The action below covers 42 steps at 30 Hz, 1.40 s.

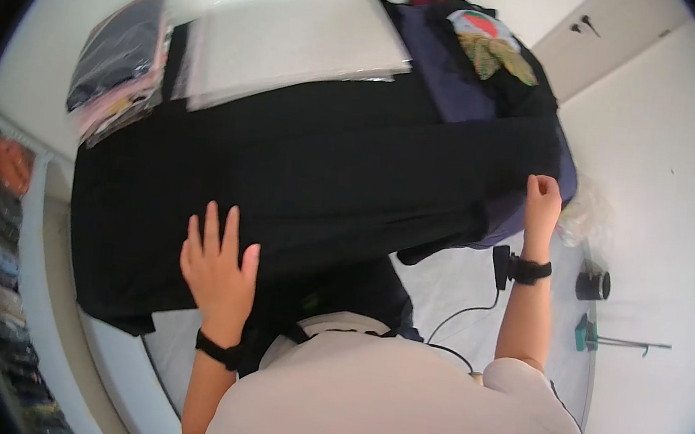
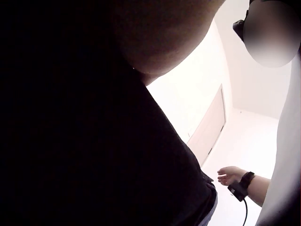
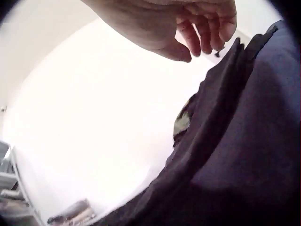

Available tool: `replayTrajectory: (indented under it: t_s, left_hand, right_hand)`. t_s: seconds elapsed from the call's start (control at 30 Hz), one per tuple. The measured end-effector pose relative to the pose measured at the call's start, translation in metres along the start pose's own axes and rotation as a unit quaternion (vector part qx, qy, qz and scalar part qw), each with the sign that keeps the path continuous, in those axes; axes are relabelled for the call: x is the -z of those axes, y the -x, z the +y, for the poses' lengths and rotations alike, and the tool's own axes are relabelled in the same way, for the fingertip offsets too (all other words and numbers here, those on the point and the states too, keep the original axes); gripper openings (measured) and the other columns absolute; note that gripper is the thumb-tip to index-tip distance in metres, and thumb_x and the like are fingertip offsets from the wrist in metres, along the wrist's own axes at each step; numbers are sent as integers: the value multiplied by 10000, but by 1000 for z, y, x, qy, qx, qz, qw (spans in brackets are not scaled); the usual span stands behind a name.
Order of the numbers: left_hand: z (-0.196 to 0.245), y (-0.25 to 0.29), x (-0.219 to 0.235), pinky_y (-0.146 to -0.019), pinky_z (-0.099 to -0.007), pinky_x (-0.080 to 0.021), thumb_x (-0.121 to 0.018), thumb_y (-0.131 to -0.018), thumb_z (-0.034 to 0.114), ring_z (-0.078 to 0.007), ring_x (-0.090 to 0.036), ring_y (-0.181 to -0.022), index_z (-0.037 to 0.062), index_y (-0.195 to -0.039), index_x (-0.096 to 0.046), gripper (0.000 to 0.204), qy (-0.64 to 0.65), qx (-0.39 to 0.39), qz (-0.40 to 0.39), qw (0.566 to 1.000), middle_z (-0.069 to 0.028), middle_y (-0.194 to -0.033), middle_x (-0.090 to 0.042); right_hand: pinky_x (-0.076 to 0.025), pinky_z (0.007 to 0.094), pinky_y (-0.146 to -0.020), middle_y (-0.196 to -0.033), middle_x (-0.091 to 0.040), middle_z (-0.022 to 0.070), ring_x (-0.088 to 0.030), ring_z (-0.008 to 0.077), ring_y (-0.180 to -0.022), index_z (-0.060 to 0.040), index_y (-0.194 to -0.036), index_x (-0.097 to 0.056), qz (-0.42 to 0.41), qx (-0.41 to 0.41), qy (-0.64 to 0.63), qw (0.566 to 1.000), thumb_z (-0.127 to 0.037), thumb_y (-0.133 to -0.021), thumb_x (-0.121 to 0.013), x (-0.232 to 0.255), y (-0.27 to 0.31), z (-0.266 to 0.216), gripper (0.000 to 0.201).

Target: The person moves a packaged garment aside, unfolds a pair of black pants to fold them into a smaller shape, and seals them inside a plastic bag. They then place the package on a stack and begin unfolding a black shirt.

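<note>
A long black cloth lies spread across the table, its near edge hanging in folds toward the person. On its left part rests my left hand, fingers straight and spread. My right hand is over the cloth's right end. In the right wrist view the same hand has loosely bent fingers, with a gap between thumb and fingertips and nothing held. Dark purple fabric lies below it, with a black fold along its edge. Dark cloth fills much of the left wrist view; the left fingers are hidden there.
Clear plastic bags lie stacked at the back, beside bagged folded clothes. Printed dark clothing is heaped at the back right. A shelf of packed items stands left. A cable hangs from the right wrist camera.
</note>
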State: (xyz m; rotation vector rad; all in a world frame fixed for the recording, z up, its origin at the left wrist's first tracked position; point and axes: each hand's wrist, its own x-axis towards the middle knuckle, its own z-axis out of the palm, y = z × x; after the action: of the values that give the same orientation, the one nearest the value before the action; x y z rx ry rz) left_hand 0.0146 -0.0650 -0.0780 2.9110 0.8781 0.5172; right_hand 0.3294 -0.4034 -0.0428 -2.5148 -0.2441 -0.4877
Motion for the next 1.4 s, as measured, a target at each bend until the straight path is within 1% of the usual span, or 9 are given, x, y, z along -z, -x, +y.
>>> replayTrajectory:
  t_s: [0.07, 0.2, 0.47, 0.63, 0.83, 1.0, 1.07, 1.2, 1.4]
  left_hand:
    - [-2, 2, 0, -1043, -493, -254, -521, -871, 262, -335, -315, -1307, 149, -1336, -439, 485, -6, -4, 0, 1000, -94, -1439, -341]
    - [-1, 2, -1, -1047, -492, -247, -499, -886, 262, -326, -303, -1316, 155, -1343, -431, 474, -16, -4, -3, 1000, -84, -1452, -322]
    - [-3, 3, -5, -1051, -495, -236, -448, -918, 300, -322, -299, -1321, 165, -1347, -430, 449, -22, -7, 5, 1000, -88, -1449, -329]
    - [-1, 3, -3, -1053, -494, -232, -441, -922, 297, -319, -297, -1324, 166, -1346, -431, 444, -27, -7, 0, 1000, -88, -1449, -328]
    - [2, 2, -2, -1058, -494, -224, -443, -918, 302, -317, -283, -1334, 166, -1346, -432, 449, -21, 9, -11, 1000, -79, -1458, -315]
    - [1, 2, -5, -1060, -496, -218, -431, -924, 316, -314, -276, -1339, 173, -1343, -438, 442, -25, 8, -7, 1000, -76, -1462, -309]
    - [1, 2, -5, -1059, -497, -220, -430, -925, 317, -313, -278, -1337, 175, -1342, -440, 441, -26, 8, -7, 1000, -76, -1461, -310]
    - [2, 2, -2, -1057, -497, -224, -434, -923, 314, -310, -288, -1333, 175, -1341, -441, 441, -20, 8, -3, 1000, -75, -1457, -318]
    - [0, 3, -4, -1056, -490, -228, -452, -914, 302, -312, -293, -1329, 166, -1340, -440, 447, -19, 5, 3, 1000, -77, -1456, -323]
  right_hand:
    - [-471, 316, -644, -808, -642, 107, -607, 208, -706, 24, -934, -587, 163, -82, -131, 974, -209, -829, -636, -1, -25, 54, 260]
    - [-487, 312, -716, -1014, -589, 173, -594, 237, -859, 61, -1137, -508, 51, -378, -395, 836, -328, -822, -667, 10, -51, 69, 525]
    - [-471, 270, -635, -854, -632, 77, -561, 159, -704, 18, -1000, -579, -137, -421, -619, 649, -305, -814, -693, 5, -91, 76, 390]
    - [-455, 225, -536, -849, -665, 23, -599, 120, -629, -45, -972, -606, -118, -159, -535, 821, -229, -879, -617, 20, -90, 26, 206]
    - [-479, 368, -876, -1171, -578, 118, -566, 233, -1051, 2, -1179, -525, -95, -246, -561, 785, -152, -896, -573, -20, -87, 64, 326]
    - [-403, 390, -989, -1186, -578, 104, -542, 239, -1099, 11, -1193, -520, -65, -251, -592, 763, -150, -903, -552, -11, -77, 37, 333]
    - [-409, 370, -977, -1187, -580, 104, -552, 235, -1082, 10, -1168, -535, -125, -244, -717, 640, -171, -914, -541, -7, -75, 33, 313]
    - [-400, 341, -979, -1196, -572, 107, -537, 223, -1101, 17, -1180, -519, -108, -159, -719, 668, -192, -924, -532, -1, -66, -8, 331]
    - [-408, 241, -733, -930, -568, -8, -474, 94, -830, 0, -1099, -551, -173, -63, -354, 917, -253, -899, -579, 24, 10, -133, 324]
